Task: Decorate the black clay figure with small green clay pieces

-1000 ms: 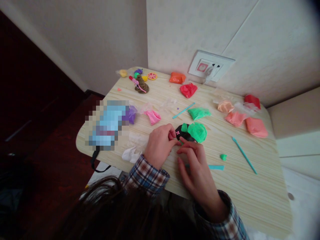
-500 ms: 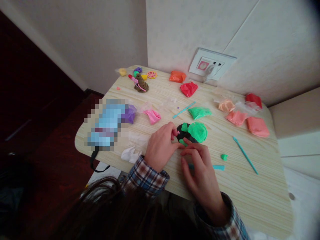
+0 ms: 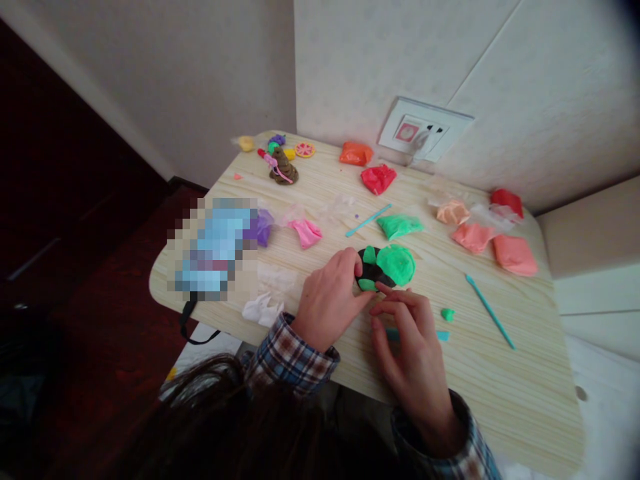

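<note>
A black, roughly round disc (image 3: 371,270) lies on the table with green clay on it. A large flat green clay round (image 3: 397,265) covers its right side, with smaller green patches at top and bottom left. Curled around the disc's left edge is my left hand (image 3: 333,297), its fingertips partly hidden. My right hand (image 3: 407,340) rests at the lower edge, fingers apart, one fingertip touching the disc. Under the right hand a flat turquoise tool (image 3: 443,335) is partly covered. A small green clay lump (image 3: 448,314) sits to the right.
Bags of green clay (image 3: 400,227), pink clay (image 3: 306,233) and red clay (image 3: 379,179) lie behind. Turquoise sticks (image 3: 490,311) are on the table. A brown coiled clay figure (image 3: 283,167) stands at the back left, near a blurred blue item (image 3: 217,247). A wall socket (image 3: 425,129) is behind.
My right hand has shifted slightly right and down. My left hand has moved a little right over the disc's left edge, covering a small pink spot seen there before.
</note>
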Available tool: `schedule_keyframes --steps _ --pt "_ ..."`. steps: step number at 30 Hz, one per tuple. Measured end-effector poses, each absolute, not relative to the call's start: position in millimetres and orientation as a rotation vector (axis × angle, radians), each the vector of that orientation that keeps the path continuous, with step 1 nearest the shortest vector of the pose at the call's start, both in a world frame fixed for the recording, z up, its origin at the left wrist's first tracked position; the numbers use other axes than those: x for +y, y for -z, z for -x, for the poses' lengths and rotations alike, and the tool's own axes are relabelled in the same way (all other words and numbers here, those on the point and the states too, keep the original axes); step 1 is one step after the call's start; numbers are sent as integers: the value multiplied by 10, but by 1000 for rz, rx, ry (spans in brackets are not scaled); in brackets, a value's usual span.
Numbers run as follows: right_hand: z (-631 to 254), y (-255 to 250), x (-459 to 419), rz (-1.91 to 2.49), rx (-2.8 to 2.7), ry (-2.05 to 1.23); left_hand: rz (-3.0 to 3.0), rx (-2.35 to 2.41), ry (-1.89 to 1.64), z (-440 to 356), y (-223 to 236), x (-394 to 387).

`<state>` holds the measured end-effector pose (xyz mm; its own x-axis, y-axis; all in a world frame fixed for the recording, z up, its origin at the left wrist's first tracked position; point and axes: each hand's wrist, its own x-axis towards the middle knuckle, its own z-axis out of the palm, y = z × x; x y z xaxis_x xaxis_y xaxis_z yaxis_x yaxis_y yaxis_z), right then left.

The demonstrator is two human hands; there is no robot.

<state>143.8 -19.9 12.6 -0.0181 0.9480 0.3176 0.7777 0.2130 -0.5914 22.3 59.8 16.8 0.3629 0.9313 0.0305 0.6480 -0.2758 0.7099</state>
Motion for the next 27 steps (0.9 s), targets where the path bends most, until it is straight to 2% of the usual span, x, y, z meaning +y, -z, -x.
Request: schedule_keyframes --steps 27 --pt "-1409 -126 -177 1554 -1845 -446 -1888 1382 -740 -147 -134 656"
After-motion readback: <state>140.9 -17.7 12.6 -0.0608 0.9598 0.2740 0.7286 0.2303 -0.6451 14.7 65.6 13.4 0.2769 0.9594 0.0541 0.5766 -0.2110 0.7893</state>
